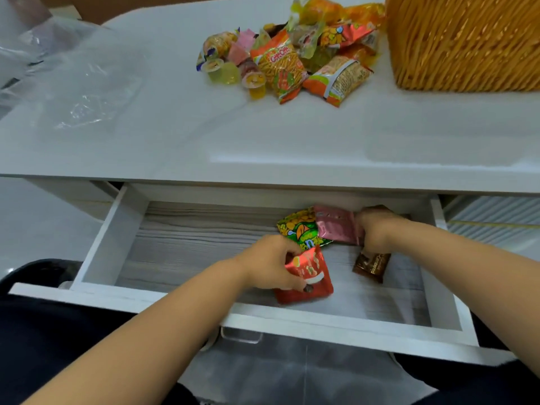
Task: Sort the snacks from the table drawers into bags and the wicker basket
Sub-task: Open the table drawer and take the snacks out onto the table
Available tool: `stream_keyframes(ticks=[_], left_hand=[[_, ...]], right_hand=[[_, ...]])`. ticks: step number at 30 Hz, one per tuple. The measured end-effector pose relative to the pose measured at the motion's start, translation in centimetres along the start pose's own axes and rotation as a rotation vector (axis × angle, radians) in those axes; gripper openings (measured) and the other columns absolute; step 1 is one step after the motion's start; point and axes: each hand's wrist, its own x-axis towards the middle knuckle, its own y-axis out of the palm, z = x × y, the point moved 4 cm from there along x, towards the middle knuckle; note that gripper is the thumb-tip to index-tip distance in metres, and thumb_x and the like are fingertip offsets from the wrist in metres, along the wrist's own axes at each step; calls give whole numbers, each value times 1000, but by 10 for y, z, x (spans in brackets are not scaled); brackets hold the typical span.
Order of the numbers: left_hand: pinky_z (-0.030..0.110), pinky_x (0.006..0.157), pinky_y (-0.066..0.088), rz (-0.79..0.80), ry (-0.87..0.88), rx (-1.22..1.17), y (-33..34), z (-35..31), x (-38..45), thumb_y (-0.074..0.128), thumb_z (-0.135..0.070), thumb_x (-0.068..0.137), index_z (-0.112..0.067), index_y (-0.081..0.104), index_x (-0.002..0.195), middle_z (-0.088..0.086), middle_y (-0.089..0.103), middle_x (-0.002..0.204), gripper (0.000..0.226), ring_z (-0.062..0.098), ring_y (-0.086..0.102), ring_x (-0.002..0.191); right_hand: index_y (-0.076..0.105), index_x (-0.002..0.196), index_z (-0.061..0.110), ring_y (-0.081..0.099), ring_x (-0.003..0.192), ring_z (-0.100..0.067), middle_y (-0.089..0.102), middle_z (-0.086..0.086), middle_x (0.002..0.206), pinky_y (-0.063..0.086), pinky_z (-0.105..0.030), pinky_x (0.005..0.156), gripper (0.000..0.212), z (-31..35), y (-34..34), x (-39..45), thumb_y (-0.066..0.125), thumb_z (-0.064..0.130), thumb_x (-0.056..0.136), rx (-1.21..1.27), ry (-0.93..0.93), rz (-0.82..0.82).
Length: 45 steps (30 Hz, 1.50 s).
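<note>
Snacks are split between two places from where I watch: a heap [292, 54] on the white tabletop [263, 135] just left of the wicker basket [464, 42], and a few packets down in the open drawer [187, 241]. My left hand [271, 263] has its grip closed around a red foil packet [309, 279] near the drawer's front. My right hand [377, 229] grips the edge of a pink packet [336, 226], which overlaps a green and yellow packet [301, 229] toward the back. A brown sachet [371, 267] lies just below the right hand; its white lettering is too blurred to read. In the heap, an orange packet of stick snacks [280, 68] carries red script I cannot make out. Clear plastic bags [79, 83] lie crumpled at the tabletop's left
</note>
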Motion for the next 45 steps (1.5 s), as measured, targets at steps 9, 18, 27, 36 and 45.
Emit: stream_keyframes(ticks=[9,18,27,36,45], left_hand=[[27,84,50,-202,-237,-331,-17,13,27,77,-30,79,-29,57,95,3,65,112,26,15,61,97],[28,78,50,-230,-339,-421,-19,4,15,84,-22,74,-20,28,114,-4,52,105,69,14,56,97],[17,64,52,-371,-132,-362,-63,-8,-71,85,-24,66,-39,54,101,-10,69,93,49,1,67,82],[19,67,57,-1009,-122,-788,-162,7,-71,77,-26,81,-24,65,101,-7,73,91,23,3,71,77],[32,80,39,-1250,-482,-628,-215,36,35,53,-43,96,-11,33,137,13,57,130,56,33,57,114]], right_hand=[[63,80,17,59,94,-22,62,-4,100,51,-30,81,5,7,-11,6,65,13,83,327,-165,-173],[67,84,15,60,83,-15,62,-2,102,53,-19,69,4,27,-10,8,66,12,86,379,-252,-157],[66,73,20,63,86,-19,66,-2,91,56,-31,76,16,36,-14,-1,62,9,84,354,-265,-191],[74,79,21,64,79,-4,70,10,82,52,-17,65,5,59,-66,-57,70,18,82,447,-516,-138],[76,70,24,67,77,-5,73,9,75,56,-22,70,8,48,-113,-64,77,21,77,1031,-403,-403]])
